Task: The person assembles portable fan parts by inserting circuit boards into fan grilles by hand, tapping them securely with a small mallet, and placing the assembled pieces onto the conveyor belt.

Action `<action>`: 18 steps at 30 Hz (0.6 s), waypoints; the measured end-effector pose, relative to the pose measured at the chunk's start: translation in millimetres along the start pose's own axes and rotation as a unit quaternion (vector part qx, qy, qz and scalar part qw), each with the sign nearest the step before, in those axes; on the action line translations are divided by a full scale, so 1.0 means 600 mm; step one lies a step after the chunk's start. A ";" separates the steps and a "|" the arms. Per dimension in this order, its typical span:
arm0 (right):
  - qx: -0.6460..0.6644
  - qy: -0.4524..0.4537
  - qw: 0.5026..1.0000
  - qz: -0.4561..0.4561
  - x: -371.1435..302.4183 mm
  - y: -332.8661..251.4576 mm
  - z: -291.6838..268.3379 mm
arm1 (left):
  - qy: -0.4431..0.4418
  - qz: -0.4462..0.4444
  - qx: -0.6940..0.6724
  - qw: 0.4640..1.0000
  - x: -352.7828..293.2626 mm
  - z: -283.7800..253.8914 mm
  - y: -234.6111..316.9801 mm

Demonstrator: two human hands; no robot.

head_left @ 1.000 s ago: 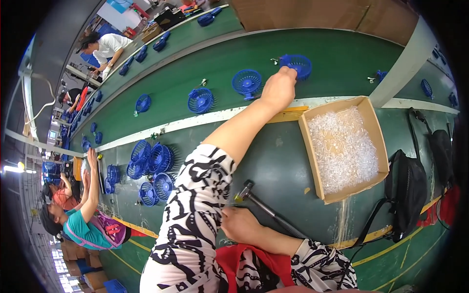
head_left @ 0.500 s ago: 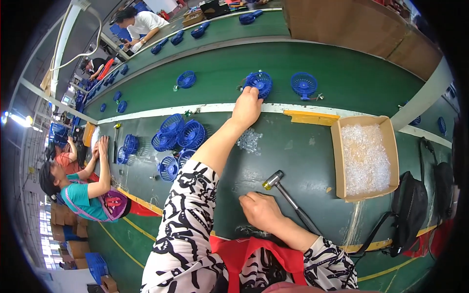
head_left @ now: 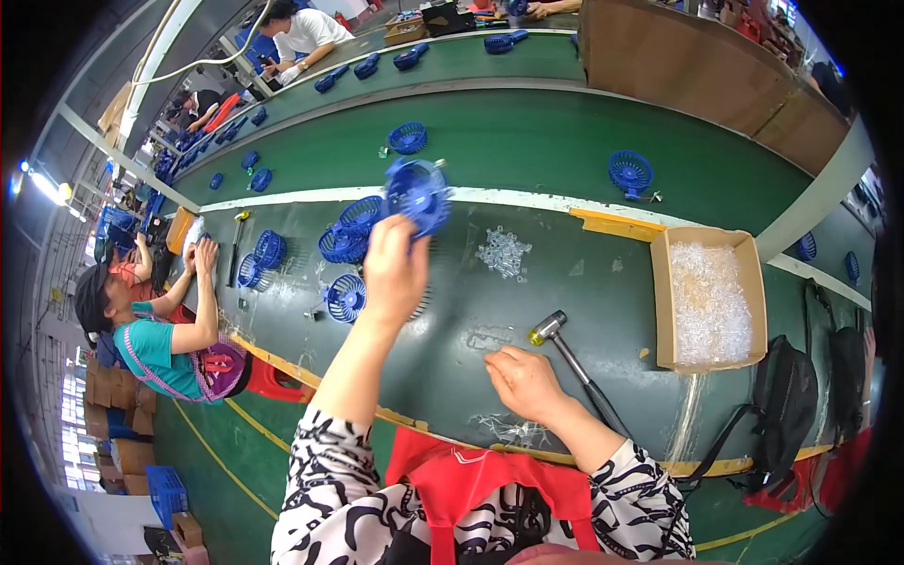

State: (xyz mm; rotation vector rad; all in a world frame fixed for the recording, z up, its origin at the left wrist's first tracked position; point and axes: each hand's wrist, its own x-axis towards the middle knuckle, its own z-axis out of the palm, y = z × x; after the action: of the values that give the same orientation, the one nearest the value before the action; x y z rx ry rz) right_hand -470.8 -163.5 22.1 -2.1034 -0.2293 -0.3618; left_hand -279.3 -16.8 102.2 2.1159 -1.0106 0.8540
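A round blue slatted fan housing (head_left: 420, 196) is lifted above the near edge of the belt, slightly blurred, with my left hand (head_left: 395, 268) closed on its lower edge. Under and beside that forearm, several similar fan housings (head_left: 345, 298) lie grouped on the green table. My right hand (head_left: 527, 384) rests low over the table with its fingers curled in; what they hold, if anything, is hidden. Just to its right lies a hammer (head_left: 586, 379) with a yellow-and-black head. Beyond that hand is a small heap of clear plastic pieces (head_left: 505, 253).
A cardboard box (head_left: 665, 311) of clear pieces stands at right, near black bags (head_left: 789, 395). More fan housings (head_left: 630, 171) sit on the green belt (head_left: 527, 141). At left, a co-worker in a teal shirt (head_left: 158, 331) sits at the table by another hammer (head_left: 237, 247).
My left hand has drawn a fan housing off the belt, back and to the left. My right hand stays by the hammer. The whole view has shifted slightly.
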 end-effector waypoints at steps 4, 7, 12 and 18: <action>-0.003 -0.003 1.000 -0.002 0.001 0.001 0.006 | -0.003 -0.094 0.076 0.993 -0.066 -0.080 -0.058; -0.006 -0.009 1.000 0.000 0.002 0.002 0.008 | 0.023 -0.089 0.103 0.990 -0.071 -0.104 -0.080; -0.018 -0.004 1.000 0.002 0.004 0.000 0.004 | 0.002 -0.077 0.012 0.997 0.032 -0.054 -0.069; -0.014 -0.016 1.000 0.000 -0.003 -0.001 0.001 | -0.076 -0.033 -0.012 0.997 0.163 0.118 -0.152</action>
State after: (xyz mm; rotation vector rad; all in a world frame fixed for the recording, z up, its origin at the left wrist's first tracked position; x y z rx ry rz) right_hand -472.3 -162.6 21.8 -2.1386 -0.2443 -0.3321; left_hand -136.1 -64.7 111.4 2.2065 -1.0156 0.6540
